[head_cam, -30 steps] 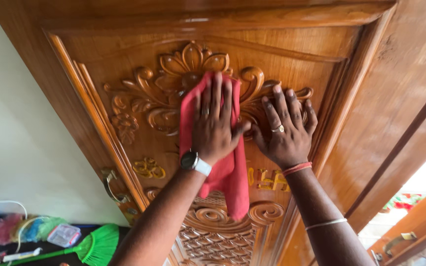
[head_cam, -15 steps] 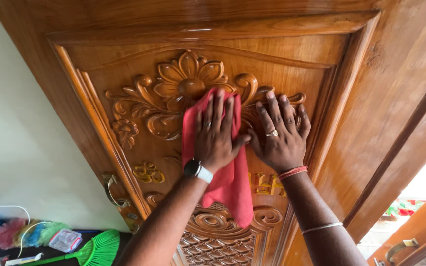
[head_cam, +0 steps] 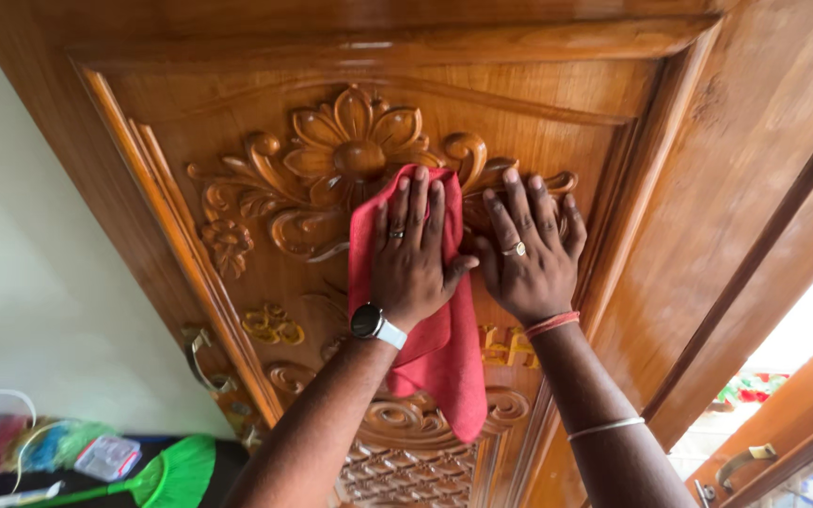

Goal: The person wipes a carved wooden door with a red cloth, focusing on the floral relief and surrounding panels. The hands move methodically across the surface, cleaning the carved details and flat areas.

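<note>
I see the left hand (head_cam: 411,259) pressed flat, fingers extended and released, on a red cloth (head_cam: 430,348) against the carved wooden door (head_cam: 538,122). The cloth lies just below the carved flower (head_cam: 355,146), its lower end hanging free over the scrollwork. The right hand (head_cam: 524,259) lies open and flat on the bare carving just beside the cloth, grasping nothing. A green broom (head_cam: 176,470) lies on the floor at lower left, well apart from both hands.
</note>
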